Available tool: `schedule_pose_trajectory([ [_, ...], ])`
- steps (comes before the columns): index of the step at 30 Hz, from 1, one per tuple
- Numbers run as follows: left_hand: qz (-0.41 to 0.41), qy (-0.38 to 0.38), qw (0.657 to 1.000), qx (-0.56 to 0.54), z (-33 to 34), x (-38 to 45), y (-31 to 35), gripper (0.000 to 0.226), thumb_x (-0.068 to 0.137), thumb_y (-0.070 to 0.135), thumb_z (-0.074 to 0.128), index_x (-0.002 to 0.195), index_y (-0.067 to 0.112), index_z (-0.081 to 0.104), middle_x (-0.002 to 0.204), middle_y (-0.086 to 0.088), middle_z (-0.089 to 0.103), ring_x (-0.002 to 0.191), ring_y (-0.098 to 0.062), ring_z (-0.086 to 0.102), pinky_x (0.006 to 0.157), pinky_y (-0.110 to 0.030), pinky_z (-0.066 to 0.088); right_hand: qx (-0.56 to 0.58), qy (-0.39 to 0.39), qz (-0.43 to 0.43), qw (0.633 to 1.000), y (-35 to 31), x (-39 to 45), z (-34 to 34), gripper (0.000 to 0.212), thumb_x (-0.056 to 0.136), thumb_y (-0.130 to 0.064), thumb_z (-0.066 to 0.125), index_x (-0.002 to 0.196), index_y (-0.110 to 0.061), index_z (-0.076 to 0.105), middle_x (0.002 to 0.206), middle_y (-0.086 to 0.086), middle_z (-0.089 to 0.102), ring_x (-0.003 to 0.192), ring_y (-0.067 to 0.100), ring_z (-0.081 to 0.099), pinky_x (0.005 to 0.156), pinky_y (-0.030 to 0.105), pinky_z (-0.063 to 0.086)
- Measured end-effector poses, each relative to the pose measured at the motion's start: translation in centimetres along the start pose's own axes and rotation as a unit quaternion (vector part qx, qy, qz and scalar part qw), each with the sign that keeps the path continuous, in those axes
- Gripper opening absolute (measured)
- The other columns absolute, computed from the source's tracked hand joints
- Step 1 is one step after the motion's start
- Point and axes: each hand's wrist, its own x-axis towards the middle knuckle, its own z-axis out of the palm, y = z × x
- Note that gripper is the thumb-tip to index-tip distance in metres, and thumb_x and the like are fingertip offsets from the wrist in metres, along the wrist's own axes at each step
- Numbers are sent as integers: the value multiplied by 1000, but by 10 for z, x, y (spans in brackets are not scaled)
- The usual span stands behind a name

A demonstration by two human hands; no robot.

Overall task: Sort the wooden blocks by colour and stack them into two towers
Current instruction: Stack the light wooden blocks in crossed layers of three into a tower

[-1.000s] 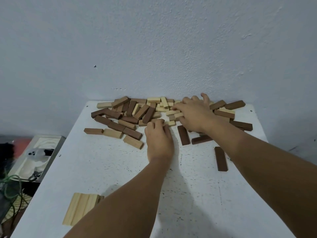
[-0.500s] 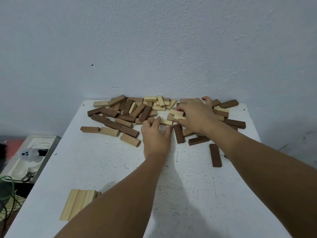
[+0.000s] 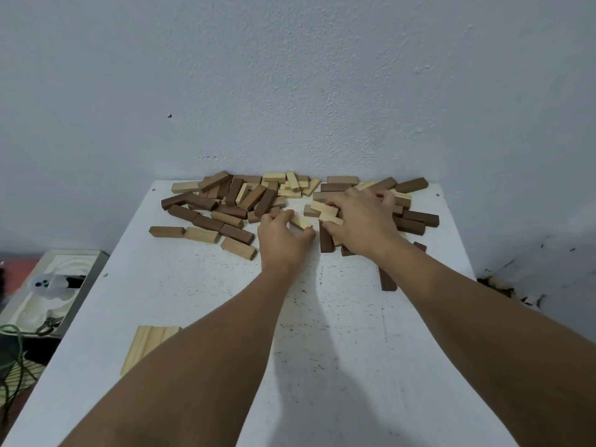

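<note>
While my left hand pinched one pale block between thumb and fingers and my right hand curled over two more pale blocks at the middle of the mixed heap along the bench's far edge, I judged a hasty pull could scatter neighbours or knock dark blocks off. A dark block stood between my hands, crowding both grips. Near my left forearm lay a flat row of pale blocks, and off the bench's left side sat a tray.
</note>
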Motion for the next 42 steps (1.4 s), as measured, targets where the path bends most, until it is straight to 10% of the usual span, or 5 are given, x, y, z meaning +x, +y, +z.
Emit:
schedule_pose_trajectory([
  [9,-30,-17,999,-7,-12,-65,-9,56,87,29,76,140,16,62,135,-6,54,126,-21,56,110,-38,46,86,53,51,994,-18,-67,-8,35,91,-57,59,123,-44,62,118,-15,58,120,16,45,89,38,18],
  [23,87,-180,980,12,-55,-155,-45,53,82,35,83,132,33,66,118,17,55,101,-1,57,88,-14,43,222,8,128,967,-22,-180,20,44,88,-70,61,116,-39,70,109,-15,58,112,13,46,90,34,27],
  [31,129,-105,986,-13,-52,-174,-61,54,74,41,86,126,34,71,109,23,57,107,-1,58,94,-22,50,243,88,108,960,-30,-204,33,14,93,-48,68,99,-37,73,82,-21,64,87,6,58,96,39,40],
  [42,96,-160,981,-61,-62,-170,-61,61,67,38,95,124,32,74,111,22,60,101,2,63,87,-17,53,251,59,98,961,-32,-209,31,41,94,-52,65,134,-42,64,79,-21,65,89,3,54,109,34,30],
])
